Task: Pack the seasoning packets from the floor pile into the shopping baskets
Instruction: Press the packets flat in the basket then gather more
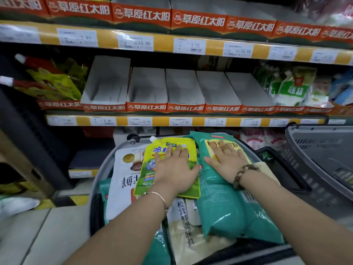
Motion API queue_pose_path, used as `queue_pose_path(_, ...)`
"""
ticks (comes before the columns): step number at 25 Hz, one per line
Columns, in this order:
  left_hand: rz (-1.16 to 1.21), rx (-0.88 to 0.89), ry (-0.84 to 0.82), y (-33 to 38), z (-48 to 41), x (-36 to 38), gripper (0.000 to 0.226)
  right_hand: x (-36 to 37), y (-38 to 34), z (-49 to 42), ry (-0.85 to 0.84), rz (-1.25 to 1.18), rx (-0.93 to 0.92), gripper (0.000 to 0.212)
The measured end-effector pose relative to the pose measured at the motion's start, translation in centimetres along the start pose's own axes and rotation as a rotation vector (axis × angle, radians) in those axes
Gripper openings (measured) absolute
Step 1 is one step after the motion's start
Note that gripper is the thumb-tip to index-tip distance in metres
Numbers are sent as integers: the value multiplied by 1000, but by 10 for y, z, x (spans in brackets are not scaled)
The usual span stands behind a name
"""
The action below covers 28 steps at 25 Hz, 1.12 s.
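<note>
A grey shopping basket (99, 175) below me is heaped with seasoning packets. My left hand (174, 169) presses flat, fingers straight, on a yellow-green spouted pouch (150, 169) on top of the heap. My right hand (227, 161) lies flat on a long teal packet (225, 211) beside it. A white packet with mushroom pictures (122, 180) sits under the yellow pouch at the left. Another white packet with black lettering (185, 226) shows between my forearms.
A second grey basket (322, 153) stands at the right. Shelves ahead hold several empty orange-fronted display boxes (183, 92), spouted pouches at the left (51, 81) and white-green bags at the right (294, 88). A cardboard box (17, 169) and pale floor tiles (38, 236) are at the left.
</note>
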<state>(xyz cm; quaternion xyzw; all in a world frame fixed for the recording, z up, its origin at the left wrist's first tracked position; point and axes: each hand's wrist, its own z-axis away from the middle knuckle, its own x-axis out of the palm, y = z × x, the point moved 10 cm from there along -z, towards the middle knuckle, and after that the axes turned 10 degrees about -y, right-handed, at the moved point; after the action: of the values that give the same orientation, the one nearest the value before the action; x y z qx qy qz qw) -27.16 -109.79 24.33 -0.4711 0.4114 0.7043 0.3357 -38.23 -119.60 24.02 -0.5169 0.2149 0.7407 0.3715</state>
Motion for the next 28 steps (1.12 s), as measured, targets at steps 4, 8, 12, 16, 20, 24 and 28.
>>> queue_pose_path(4, 40, -4, 103, -3, 8, -7, 55, 7, -3, 18, 19, 0, 1, 67)
queue_pose_path(8, 13, -5, 108, -3, 14, -7, 54, 15, -16, 29, 3, 15, -23, 67)
queue_pose_path(12, -83, 34, 19, -7, 17, 5, 62, 22, -17, 37, 7, -19, -36, 68)
queue_pose_path(16, -106, 16, 74, -8, 21, 4, 63, 22, -18, 34, 14, 0, -26, 68)
queue_pose_path(20, -99, 9, 94, -8, 21, 3, 63, 23, -17, 35, 9, 7, -21, 69)
queue_pose_path(24, -101, -1, 87, -8, 22, 5, 63, 24, -19, 35, 10, 11, -17, 69)
queue_pose_path(28, -91, 4, 103, -9, 22, 4, 62, 24, -18, 36, 20, 3, -11, 69)
